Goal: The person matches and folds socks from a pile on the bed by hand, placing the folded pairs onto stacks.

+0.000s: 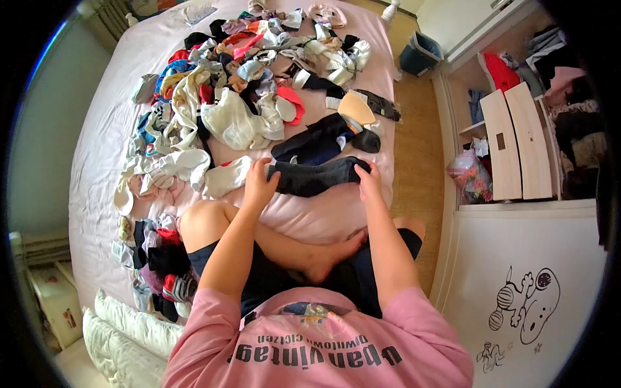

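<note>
A dark grey sock (314, 177) is stretched sideways between my two hands, just above the pink bedsheet (304, 216). My left hand (261, 181) grips its left end, and my right hand (367, 179) pinches the other end. Just beyond it lie dark navy socks (310, 142). A white sock (226, 178) with a red patch rests beside my left hand. Near my right hand are a small dark grey bundle (367, 141) and a cream-coloured pad (356, 108). Fingertips on the far side of the sock are partly hidden.
A large heap of mixed clothes (239, 84) covers the far part of the bed. By my left knee is a smaller pile of rolled clothes (162, 265). White pillows (123, 343) lie at lower left. An open wardrobe (517, 139) and a bin (420, 54) stand at right.
</note>
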`<state>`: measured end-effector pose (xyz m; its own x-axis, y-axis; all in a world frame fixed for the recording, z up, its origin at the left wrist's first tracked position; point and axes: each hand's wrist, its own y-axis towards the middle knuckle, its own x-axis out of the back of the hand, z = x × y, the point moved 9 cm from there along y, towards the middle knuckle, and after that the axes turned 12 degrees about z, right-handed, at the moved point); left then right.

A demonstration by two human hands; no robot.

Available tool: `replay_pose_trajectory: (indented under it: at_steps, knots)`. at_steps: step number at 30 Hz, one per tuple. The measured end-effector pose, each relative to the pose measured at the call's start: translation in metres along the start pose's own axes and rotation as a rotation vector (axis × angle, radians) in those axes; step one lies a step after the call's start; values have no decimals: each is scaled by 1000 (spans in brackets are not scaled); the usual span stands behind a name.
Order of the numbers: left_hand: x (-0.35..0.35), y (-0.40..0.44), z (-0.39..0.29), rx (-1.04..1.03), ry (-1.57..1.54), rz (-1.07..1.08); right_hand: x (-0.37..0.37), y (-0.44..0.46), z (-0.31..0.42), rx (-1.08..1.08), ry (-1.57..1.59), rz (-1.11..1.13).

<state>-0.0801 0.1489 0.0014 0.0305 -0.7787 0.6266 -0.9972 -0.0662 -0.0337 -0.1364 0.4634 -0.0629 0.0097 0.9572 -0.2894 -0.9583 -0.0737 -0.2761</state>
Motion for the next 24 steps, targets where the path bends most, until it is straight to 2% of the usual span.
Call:
replay_pose_trajectory:
  at_steps: [2,5,8,10,11,12,13,16,19,20,23,24]
  knots:
    - [7,-1,-42,-206,-167,59,-35,-13,40,64,32,151]
    - [21,-13,-118,-408,-370,241,-103,-48,113,264,-336,452]
    - [24,-26,-161,-424,-686,486,-158,-92,155,170,-250,727]
    - [26,-39,-182,-457,-805,585,-179,-114,191,426,-348,826]
    - [22,-45,-180,-344,-785,641,-188,-127,206,556,-395,872]
    - [19,-50,-176,-276,-827,653,-188,-136,220,677,-525,749]
    - [16,-55,-173,-209,-868,664,-187,-140,220,643,-508,725]
    - [21,-76,-188,-93,-1551,537,-187,-152,215,532,-395,705]
    - [17,-88,-185,-86,-1334,452,-183,-161,199,341,-78,670]
    - [20,-90,-184,-87,-1243,386,-176,-159,195,403,-100,601]
    - [19,-93,-174,-61,-1128,311,-162,-171,197,691,-312,360]
    - [23,-94,-176,-75,-1098,262,-167,-189,211,781,-679,249]
